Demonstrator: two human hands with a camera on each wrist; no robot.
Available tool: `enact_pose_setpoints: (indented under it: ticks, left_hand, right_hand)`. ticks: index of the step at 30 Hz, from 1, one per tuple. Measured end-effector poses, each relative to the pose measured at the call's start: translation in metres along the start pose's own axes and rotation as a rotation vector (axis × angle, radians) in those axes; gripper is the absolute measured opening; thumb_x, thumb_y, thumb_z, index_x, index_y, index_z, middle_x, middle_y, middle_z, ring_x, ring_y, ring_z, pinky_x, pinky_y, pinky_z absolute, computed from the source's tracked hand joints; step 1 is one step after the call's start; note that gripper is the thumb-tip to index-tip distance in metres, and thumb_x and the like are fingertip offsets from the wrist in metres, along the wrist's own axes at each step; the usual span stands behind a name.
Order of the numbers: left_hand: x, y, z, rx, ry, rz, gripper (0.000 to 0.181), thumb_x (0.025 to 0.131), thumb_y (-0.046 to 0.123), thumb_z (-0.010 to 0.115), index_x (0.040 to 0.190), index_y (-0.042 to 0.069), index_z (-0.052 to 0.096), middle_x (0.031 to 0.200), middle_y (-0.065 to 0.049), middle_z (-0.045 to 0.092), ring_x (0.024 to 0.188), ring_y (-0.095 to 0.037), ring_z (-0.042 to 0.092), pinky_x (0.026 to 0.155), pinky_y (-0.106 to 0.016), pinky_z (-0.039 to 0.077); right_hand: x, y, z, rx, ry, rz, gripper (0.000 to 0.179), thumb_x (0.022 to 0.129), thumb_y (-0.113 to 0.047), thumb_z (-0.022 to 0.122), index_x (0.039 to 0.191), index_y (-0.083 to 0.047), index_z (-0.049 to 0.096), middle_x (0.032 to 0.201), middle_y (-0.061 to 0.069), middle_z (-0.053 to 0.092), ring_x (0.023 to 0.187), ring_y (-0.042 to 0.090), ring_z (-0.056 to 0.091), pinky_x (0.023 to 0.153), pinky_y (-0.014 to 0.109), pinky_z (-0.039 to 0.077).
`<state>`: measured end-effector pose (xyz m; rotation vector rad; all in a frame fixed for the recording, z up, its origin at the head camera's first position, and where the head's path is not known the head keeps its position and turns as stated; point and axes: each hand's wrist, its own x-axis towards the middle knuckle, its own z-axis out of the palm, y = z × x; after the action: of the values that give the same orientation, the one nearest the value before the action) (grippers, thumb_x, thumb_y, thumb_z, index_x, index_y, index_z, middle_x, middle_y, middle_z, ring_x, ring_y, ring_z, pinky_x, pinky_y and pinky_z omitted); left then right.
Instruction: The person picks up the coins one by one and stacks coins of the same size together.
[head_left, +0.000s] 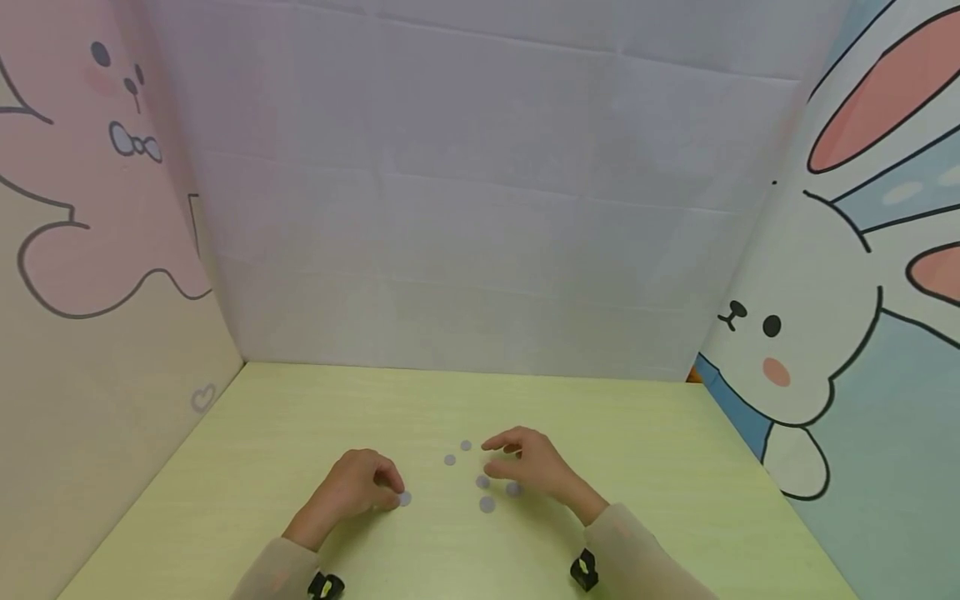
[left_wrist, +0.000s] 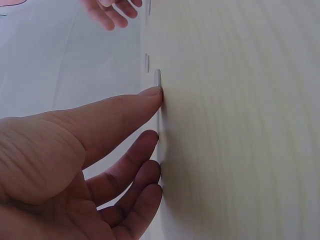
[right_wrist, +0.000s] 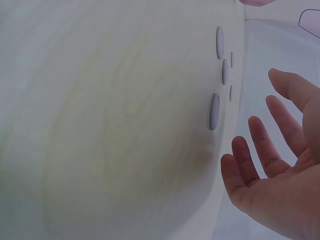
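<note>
Small flat grey discs lie on the pale yellow table. My left hand [head_left: 363,483] is low at the left, its fingertips down at the table. Its thumb touches the edge of one grey disc [head_left: 406,498], and in the left wrist view that disc [left_wrist: 158,77] pokes out past the thumb tip, while the other fingers stand apart from the thumb. Over the group on the right hovers my right hand [head_left: 536,462], fingers spread and nothing between them. Below and beside it lie a disc [head_left: 513,489], a larger-looking disc [head_left: 487,504] and another disc [head_left: 482,482].
Farther back on the table [head_left: 337,417] are a disc [head_left: 450,460] and a disc [head_left: 466,446]. A white sheet [head_left: 480,208] closes off the back. Side panels bear a pink animal drawing [head_left: 135,208] at left and a rabbit drawing [head_left: 810,333] at right.
</note>
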<state>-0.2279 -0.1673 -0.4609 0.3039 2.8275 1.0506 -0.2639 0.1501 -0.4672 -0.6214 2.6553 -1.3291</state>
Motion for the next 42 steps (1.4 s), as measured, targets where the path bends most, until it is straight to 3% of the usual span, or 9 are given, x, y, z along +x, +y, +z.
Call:
enact_pose_setpoints:
  ticks: [8,15,26,32,42]
  left_hand:
    - [0.0002,-0.0003,0.0002,-0.006,0.000,0.013,0.018,0.078,0.005,0.092,0.078,0.016,0.077,0.078,0.007,0.067,0.076,-0.016,0.055,0.070,-0.035,0.047]
    - [-0.0002,0.0000,0.0000,-0.005,-0.001,-0.004,0.019,0.078,0.004,0.092,0.077,0.016,0.077,0.078,0.006,0.067,0.076,-0.016,0.055,0.069,-0.035,0.047]
    - [-0.0018,0.0025,-0.0009,0.008,0.009,0.001,0.019,0.078,0.005,0.092,0.077,0.016,0.076,0.079,0.007,0.067,0.077,-0.016,0.055,0.071,-0.035,0.047]
    - [-0.0018,0.0014,-0.0004,0.010,0.009,0.006,0.019,0.078,0.004,0.092,0.077,0.016,0.077,0.079,0.007,0.067,0.077,-0.015,0.055,0.071,-0.035,0.048]
    - [-0.0034,0.0027,-0.0009,0.001,0.012,0.020,0.018,0.078,0.004,0.092,0.078,0.015,0.077,0.079,0.007,0.068,0.077,-0.015,0.055,0.071,-0.035,0.048]
  right_hand:
    - [0.0003,0.0031,0.0013,0.010,-0.047,0.012,0.031,0.095,-0.025,0.081,0.123,-0.010,0.078,0.132,0.008,0.068,0.116,0.032,0.063,0.099,0.049,0.051]
    - [0.0017,0.0069,0.0026,0.045,-0.098,0.029,0.032,0.094,-0.023,0.083,0.122,-0.010,0.078,0.133,0.008,0.069,0.121,0.031,0.062,0.105,0.053,0.049]
    - [0.0004,0.0046,0.0060,0.045,-0.104,0.044,0.025,0.090,-0.018,0.086,0.114,-0.013,0.081,0.118,0.001,0.071,0.118,0.027,0.061,0.106,0.053,0.047]
    - [0.0011,0.0066,0.0085,0.003,-0.097,0.019,0.024,0.089,-0.017,0.087,0.112,-0.013,0.082,0.115,0.001,0.071,0.116,0.027,0.062,0.106,0.056,0.045]
    - [0.0007,0.0058,0.0098,-0.084,-0.103,0.003,0.023,0.088,-0.016,0.087,0.111,-0.014,0.082,0.113,0.001,0.066,0.112,0.025,0.059,0.104,0.050,0.046]
